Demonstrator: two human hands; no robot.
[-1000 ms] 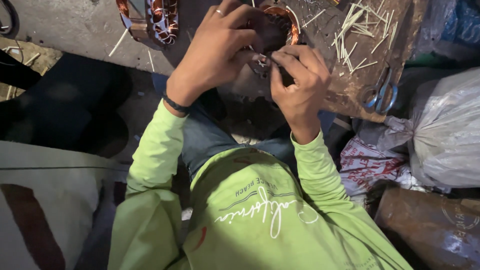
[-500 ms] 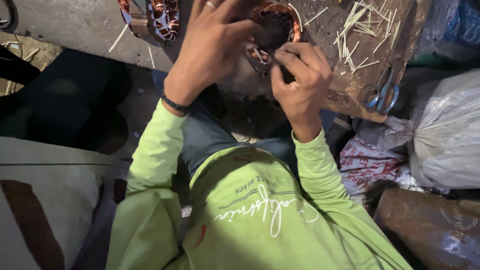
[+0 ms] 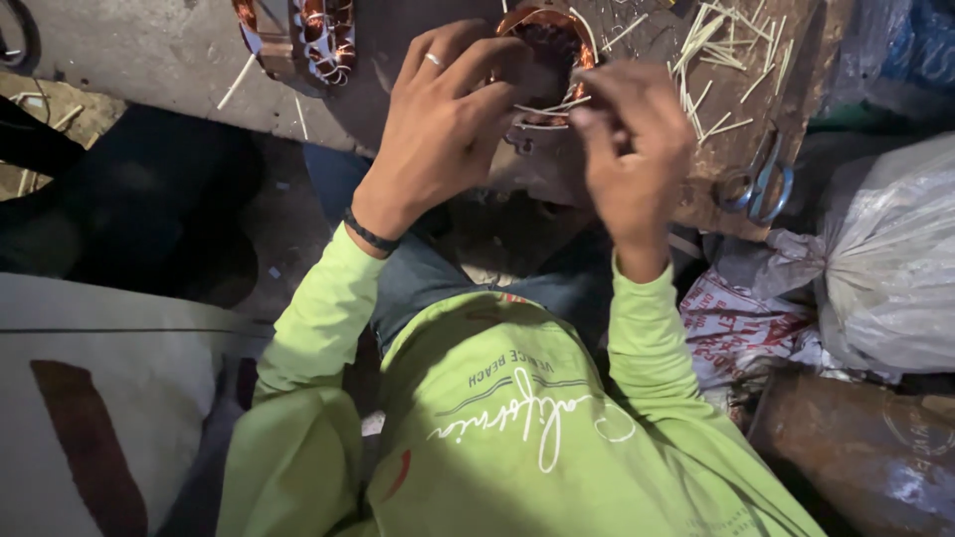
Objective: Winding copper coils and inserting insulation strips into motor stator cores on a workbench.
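Both hands at a copper-wound motor stator on a worn board.

The stator (image 3: pixel 545 60), a ring with copper windings, lies on the board (image 3: pixel 448 40) at twelve o'clock from the person. The left hand (image 3: pixel 438 129), ring on one finger and a dark band at the wrist, rests curled over the stator's rim at its nine o'clock side, fingers touching the winding; whether it clamps the ring cannot be told. The right hand (image 3: pixel 632 164) sits at the stator's four o'clock, fingertips pinched together, apparently on a thin pale sliver, though the hand is blurred and the hold is not certain. Loose pale slivers (image 3: pixel 721 50) lie scattered at two o'clock. Scissors (image 3: pixel 756 184) lie at three o'clock, on the board edge. A second wound stator (image 3: pixel 298 40) stands at ten o'clock. A plastic sack (image 3: pixel 885 268) sits at four o'clock.
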